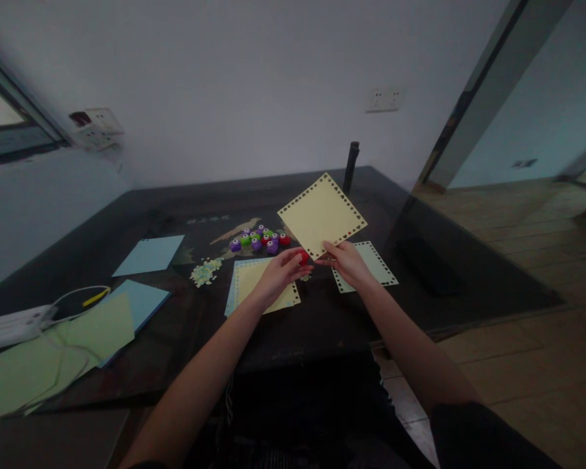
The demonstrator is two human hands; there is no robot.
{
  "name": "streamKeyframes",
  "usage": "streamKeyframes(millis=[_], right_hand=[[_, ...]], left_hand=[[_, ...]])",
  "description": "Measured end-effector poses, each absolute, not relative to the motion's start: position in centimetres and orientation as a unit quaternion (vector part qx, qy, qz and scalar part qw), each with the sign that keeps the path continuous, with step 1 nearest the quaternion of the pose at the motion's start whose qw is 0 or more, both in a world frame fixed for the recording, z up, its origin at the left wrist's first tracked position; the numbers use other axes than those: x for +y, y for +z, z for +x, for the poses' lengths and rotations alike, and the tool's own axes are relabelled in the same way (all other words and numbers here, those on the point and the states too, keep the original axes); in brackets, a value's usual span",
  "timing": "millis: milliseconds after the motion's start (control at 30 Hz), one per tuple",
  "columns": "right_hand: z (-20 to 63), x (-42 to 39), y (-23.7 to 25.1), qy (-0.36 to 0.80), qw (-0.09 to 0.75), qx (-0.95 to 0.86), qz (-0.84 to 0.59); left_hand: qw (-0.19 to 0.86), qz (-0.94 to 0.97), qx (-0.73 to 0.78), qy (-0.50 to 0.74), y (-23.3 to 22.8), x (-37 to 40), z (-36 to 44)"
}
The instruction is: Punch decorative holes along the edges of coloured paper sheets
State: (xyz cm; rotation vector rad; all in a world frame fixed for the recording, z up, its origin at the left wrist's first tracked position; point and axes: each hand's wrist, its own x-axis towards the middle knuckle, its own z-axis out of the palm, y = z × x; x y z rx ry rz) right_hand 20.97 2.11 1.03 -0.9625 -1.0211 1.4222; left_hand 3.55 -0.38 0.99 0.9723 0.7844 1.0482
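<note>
**Inspector:** State the condition of your hands.

**Me:** My right hand (348, 262) has its fingers (330, 248) pressed together on the near corner of a yellow punched sheet (321, 213), pinching it so it stands lifted off the counter (322, 319), tilted like a diamond. My left hand (279, 272) is closed around a small red punch (303, 256); only a bit of red shows past my fingertips, just beside that pinched corner. I cannot tell whether the punch touches the sheet.

**Inspector:** What lies directly under your hands?

**Me:** Under my left hand, a yellow sheet on a blue one (254, 281), both with holes along the edges. Under my right hand, a pale green punched sheet (377, 260), flat on the counter.

**Inspector:** And beyond your fingers?

**Me:** Just past my left fingers, a cluster of small punches (260, 239), purple, green and red. To the left of them, a little heap of paper scraps (206, 271). Farther left, well apart, two blue sheets (149, 255) and some green sheets (39, 365) with a white cable (68, 299) across them. A dark upright post (351, 167) stands behind the lifted sheet.
</note>
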Motion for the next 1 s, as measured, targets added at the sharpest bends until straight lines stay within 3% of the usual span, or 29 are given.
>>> streamKeyframes(millis=[400, 1000], right_hand=[[20.62, 2.03, 0.78, 0.49, 0.591, -0.486, -0.417], [20.65, 2.01, 0.5, 0.464, 0.572, -0.526, -0.425]], left_hand=[[0.638, 0.442, 0.367, 0.512, 1.58, -0.6, 3.68], [0.641, 0.455, 0.363, 0.501, 1.86, -0.73, 3.62]])
